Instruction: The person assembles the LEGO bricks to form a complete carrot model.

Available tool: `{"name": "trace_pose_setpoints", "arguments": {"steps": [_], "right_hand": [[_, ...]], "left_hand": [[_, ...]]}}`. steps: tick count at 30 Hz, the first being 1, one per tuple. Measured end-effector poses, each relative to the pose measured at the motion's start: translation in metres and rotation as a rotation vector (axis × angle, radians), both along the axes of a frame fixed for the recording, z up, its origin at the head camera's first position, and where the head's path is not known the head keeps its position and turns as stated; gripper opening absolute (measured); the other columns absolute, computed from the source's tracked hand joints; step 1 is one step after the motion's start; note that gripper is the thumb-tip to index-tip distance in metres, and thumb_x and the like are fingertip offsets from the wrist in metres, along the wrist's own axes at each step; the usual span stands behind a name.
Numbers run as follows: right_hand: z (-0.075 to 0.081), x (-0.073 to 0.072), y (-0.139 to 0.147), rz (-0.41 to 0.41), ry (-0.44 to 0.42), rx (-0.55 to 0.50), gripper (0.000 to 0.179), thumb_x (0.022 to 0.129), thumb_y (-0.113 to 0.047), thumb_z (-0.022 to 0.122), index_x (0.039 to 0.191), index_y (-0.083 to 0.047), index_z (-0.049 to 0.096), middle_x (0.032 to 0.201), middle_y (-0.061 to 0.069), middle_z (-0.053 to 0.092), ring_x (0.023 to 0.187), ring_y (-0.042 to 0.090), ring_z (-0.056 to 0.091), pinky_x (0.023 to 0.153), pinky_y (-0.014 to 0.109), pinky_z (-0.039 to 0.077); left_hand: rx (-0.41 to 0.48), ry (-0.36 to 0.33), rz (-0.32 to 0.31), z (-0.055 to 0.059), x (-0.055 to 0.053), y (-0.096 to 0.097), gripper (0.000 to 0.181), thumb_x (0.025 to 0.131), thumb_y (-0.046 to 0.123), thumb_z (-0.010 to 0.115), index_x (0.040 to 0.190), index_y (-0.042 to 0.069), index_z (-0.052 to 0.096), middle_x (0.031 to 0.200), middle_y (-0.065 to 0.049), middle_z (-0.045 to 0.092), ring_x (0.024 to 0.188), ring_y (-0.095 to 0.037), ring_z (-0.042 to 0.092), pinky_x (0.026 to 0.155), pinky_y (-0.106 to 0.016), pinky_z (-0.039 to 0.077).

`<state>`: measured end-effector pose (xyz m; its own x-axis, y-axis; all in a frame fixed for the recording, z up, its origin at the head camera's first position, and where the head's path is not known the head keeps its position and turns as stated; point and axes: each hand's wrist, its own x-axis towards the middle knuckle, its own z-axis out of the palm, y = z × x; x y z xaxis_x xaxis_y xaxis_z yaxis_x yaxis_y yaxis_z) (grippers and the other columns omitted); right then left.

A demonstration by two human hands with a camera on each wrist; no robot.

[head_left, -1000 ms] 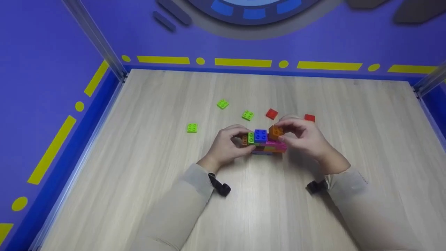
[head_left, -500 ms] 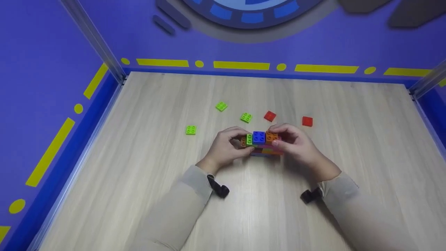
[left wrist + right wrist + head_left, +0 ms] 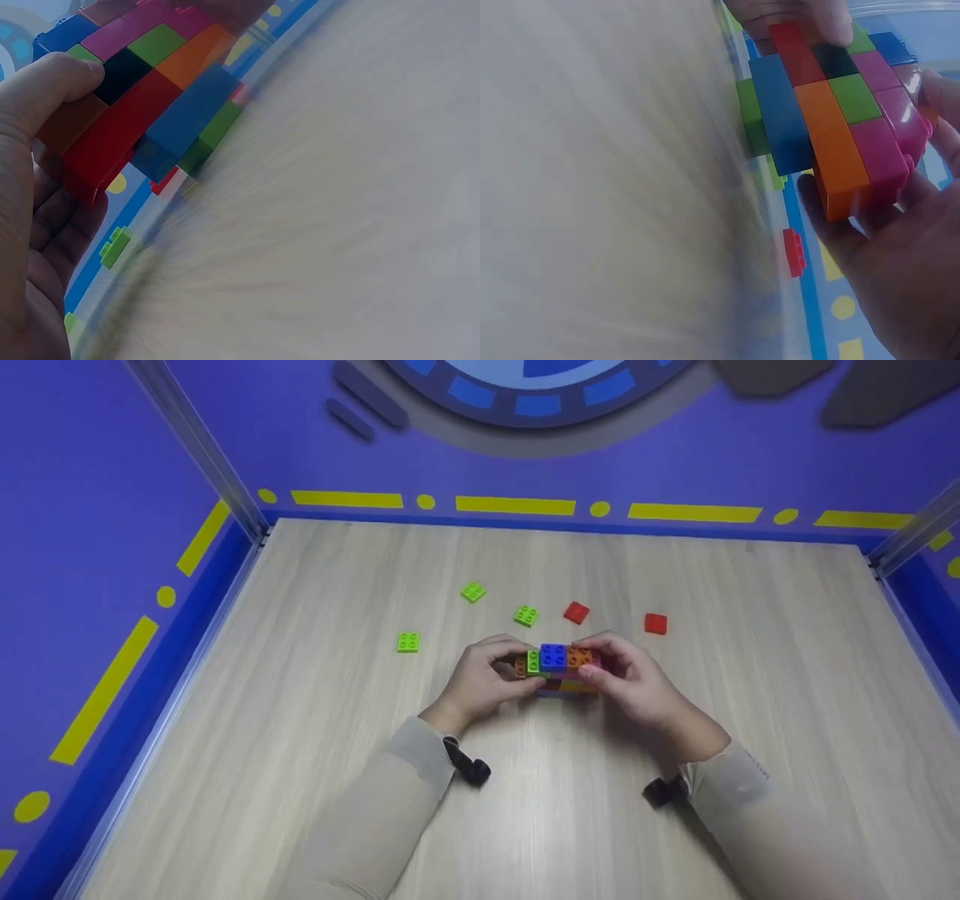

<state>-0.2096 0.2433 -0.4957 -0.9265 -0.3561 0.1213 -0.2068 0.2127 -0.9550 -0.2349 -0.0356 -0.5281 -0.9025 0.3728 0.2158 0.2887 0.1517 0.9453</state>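
The left grip (image 3: 486, 679) was closed, its thumb and fingers clamped around the left end of a multicoloured brick stack (image 3: 553, 685) over the middle of the counter (image 3: 322, 675). The right grip (image 3: 637, 684) pinched an orange brick (image 3: 579, 656) at the stack's top, just beside a blue brick (image 3: 553, 657). Well apart from one another, 3 green bricks (image 3: 526, 616) and 2 red bricks (image 3: 655, 623) lay on the counter.
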Motion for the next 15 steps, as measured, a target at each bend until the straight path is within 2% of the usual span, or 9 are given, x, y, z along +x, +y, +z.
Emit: {"name": "trace_pose_setpoints", "arguments": {"steps": [6, 11, 15], "right_hand": [[-0.004, 0.006, -0.002, -0.066, -0.024, 0.027, 0.037, 0.112, -0.012, 0.072, 0.148, -0.006, 0.066, 0.145, 0.014, 0.070, 0.126, 0.017, 0.066, 0.107, 0.015, 0.055], [-0.017, 0.012, -0.006, -0.134, -0.003, -0.039, 0.045, 0.107, -0.004, 0.075, 0.151, -0.003, 0.066, 0.149, 0.018, 0.071, 0.123, 0.009, 0.069, 0.106, 0.015, 0.057], [-0.023, 0.014, -0.002, -0.149, 0.030, -0.049, 0.057, 0.102, 0.001, 0.080, 0.157, -0.002, 0.064, 0.156, 0.023, 0.068, 0.124, 0.005, 0.070, 0.106, 0.015, 0.058]], "left_hand": [[-0.050, 0.042, -0.002, 0.001, 0.000, 0.001, 0.039, 0.090, 0.016, 0.096, 0.127, 0.009, 0.082, 0.126, -0.005, 0.081, 0.107, -0.011, 0.071, 0.092, -0.031, 0.066], [-0.068, 0.068, 0.002, 0.001, 0.000, -0.001, 0.038, 0.092, 0.018, 0.095, 0.127, 0.012, 0.083, 0.126, -0.003, 0.081, 0.110, -0.013, 0.073, 0.095, -0.036, 0.066], [-0.072, 0.068, 0.003, 0.003, 0.000, 0.004, 0.037, 0.093, 0.018, 0.095, 0.128, 0.013, 0.083, 0.127, -0.003, 0.081, 0.111, -0.014, 0.073, 0.095, -0.035, 0.066]]}}
